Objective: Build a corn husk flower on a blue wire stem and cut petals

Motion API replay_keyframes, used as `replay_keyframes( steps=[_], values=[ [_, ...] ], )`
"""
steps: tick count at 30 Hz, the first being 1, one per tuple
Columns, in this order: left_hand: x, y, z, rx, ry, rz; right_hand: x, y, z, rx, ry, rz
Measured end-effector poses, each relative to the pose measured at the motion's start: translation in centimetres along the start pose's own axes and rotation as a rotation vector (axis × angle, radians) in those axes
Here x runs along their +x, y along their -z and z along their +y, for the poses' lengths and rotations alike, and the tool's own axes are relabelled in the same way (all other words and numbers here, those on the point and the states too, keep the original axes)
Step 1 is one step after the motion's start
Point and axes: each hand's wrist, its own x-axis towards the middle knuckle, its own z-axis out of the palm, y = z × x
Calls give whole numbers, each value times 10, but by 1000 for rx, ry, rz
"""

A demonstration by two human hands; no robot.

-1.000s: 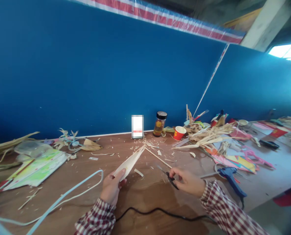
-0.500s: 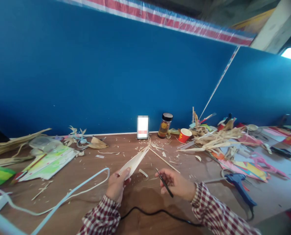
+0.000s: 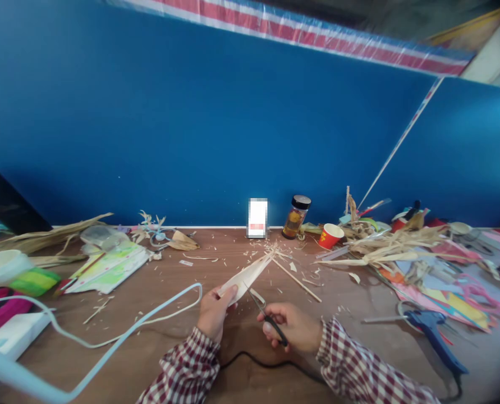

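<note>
My left hand pinches the near end of a pale corn husk. The husk slants away over the table and narrows to a frayed far end. In my right hand is a small pair of scissors with dark handles and narrow blades. Their tips point up and left, right by the husk's lower edge; whether they touch it I cannot tell. A thin pale stick and many husk shreds lie on the table just beyond my hands.
A blue glue gun lies at the right, near a heap of dry husks. A lidded jar, a red paper cup and a blurred-out upright rectangle stand along the blue wall. A light-blue tube loops at the left; a painted sheet lies behind it.
My right hand has moved left with the scissors, bringing their tips from beside the husk up to its edge. My left hand keeps hold of the husk. The view has swung slightly left.
</note>
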Motion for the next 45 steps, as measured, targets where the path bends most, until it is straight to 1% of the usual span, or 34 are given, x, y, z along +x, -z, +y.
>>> replay_keyframes(
  steps=[5, 13, 18, 22, 30, 39, 45],
  values=[
    [2, 2, -6, 63, -50, -66, 4, -1, -3, -4, -17, 7],
    [2, 5, -10, 79, -6, -115, 8, 0, 4, 8, -17, 28],
    [1, 3, -12, 62, 10, -106, 10, 3, 6, -14, -27, -10],
    [1, 2, -11, 54, 30, -114, 12, 4, 9, -12, -20, 10],
    [-2, 1, -9, 25, 88, -117, 12, 3, 9, -9, -4, 0],
    [-2, 0, -9, 3, 118, -113, 13, 1, 8, 14, -13, 8],
    [-1, -1, -10, 0, 115, -144, 15, 0, 7, 24, -31, 11]
  ],
)
